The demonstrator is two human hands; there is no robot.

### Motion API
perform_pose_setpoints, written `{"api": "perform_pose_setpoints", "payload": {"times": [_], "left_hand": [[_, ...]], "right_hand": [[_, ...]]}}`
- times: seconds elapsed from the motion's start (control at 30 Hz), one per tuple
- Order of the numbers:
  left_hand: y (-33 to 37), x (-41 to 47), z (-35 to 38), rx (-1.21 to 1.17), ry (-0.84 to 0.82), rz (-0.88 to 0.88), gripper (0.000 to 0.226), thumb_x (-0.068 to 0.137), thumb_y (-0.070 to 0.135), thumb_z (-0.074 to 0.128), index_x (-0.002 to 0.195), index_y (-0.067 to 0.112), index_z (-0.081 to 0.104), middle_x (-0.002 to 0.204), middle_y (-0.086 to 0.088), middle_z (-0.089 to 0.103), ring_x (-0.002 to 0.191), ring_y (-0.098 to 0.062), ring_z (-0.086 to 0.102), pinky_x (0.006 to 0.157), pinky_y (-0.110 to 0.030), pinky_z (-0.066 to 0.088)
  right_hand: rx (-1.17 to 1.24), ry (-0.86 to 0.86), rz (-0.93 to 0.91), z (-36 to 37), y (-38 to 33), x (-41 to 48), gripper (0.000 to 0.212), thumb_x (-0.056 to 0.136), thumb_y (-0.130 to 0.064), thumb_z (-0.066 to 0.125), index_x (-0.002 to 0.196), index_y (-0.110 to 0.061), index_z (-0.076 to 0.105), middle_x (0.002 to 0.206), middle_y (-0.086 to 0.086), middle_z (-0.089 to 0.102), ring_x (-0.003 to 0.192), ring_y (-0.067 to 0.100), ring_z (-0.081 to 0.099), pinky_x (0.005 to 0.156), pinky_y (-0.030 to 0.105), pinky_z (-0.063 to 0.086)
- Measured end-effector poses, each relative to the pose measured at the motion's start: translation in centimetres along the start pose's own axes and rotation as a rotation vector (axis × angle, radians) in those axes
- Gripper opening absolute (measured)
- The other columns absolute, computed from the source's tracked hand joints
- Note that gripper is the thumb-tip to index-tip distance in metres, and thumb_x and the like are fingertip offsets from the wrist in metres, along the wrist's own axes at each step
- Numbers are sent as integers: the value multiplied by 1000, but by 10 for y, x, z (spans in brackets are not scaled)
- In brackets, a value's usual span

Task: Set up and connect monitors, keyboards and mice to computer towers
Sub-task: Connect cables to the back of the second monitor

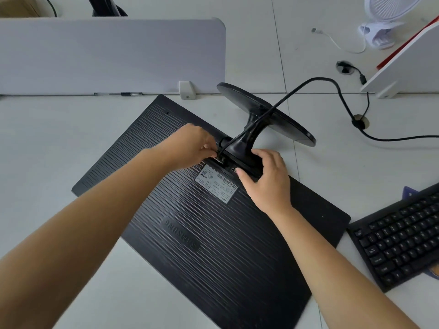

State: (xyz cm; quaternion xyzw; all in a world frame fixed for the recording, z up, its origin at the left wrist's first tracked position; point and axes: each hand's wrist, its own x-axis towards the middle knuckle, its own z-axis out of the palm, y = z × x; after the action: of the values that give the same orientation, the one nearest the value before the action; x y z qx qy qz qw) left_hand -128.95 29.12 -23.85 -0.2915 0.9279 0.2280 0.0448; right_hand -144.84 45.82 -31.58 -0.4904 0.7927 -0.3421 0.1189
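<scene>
A black monitor [204, 231] lies face down on the white desk, ribbed back up, its round stand [266, 113] sticking up toward the far side. A black cable [316, 79] runs from a desk grommet over the stand down to the port area below the stand's neck. My left hand [192, 144] pinches the cable's plug [219, 157] at the monitor's ports. My right hand [267, 176] grips the base of the stand's neck, thumb lying on the monitor's back near the white label [216, 182].
A black keyboard [401, 236] lies at the right edge. A white divider panel [111, 55] stands behind the monitor, a pen [118, 94] at its foot. A white fan [387, 20] and a white-red shelf [408, 60] sit far right. A second grommet [344, 67] holds another cable.
</scene>
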Motion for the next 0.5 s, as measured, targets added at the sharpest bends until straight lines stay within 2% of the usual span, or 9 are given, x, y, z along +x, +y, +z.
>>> {"api": "perform_pose_setpoints", "payload": {"times": [0.1, 0.17, 0.27, 0.37, 0.5], "left_hand": [[2, 8, -1, 196, -100, 120, 26, 101, 26, 54, 116, 14, 71, 112, 0, 69, 104, -19, 64, 95, -35, 49], [1, 8, -1, 232, -109, 162, 25, 102, 25, 52, 116, 14, 71, 111, -1, 68, 103, -19, 64, 94, -34, 50], [0, 9, -4, 212, -106, 150, 24, 101, 26, 55, 114, 16, 72, 110, 2, 70, 100, -16, 64, 92, -31, 50], [1, 11, -8, 163, -124, 95, 25, 96, 37, 62, 107, 19, 75, 103, 8, 73, 95, -11, 65, 91, -32, 51], [6, 21, -11, 281, -198, 90, 31, 96, 44, 59, 103, 18, 75, 97, 5, 73, 92, -15, 64, 86, -35, 54]], "right_hand": [[-76, -8, -4, 2, -5, 0, 52, 88, -44, 68, 129, -14, 57, 128, 0, 57, 118, 17, 53, 101, 37, 44], [-91, -6, -8, 3, -6, 0, 52, 88, -44, 67, 129, -13, 56, 128, 1, 57, 119, 18, 53, 101, 37, 43], [-104, -2, -16, 4, -4, 0, 51, 89, -44, 66, 128, -13, 55, 128, 1, 57, 119, 18, 53, 101, 37, 43], [-113, 6, -24, 5, -4, 0, 51, 89, -43, 66, 128, -13, 55, 128, 1, 57, 118, 19, 53, 101, 37, 42], [-113, 18, -46, 7, -2, -1, 50, 89, -43, 65, 128, -12, 55, 127, 1, 58, 118, 19, 54, 100, 37, 44]]}}
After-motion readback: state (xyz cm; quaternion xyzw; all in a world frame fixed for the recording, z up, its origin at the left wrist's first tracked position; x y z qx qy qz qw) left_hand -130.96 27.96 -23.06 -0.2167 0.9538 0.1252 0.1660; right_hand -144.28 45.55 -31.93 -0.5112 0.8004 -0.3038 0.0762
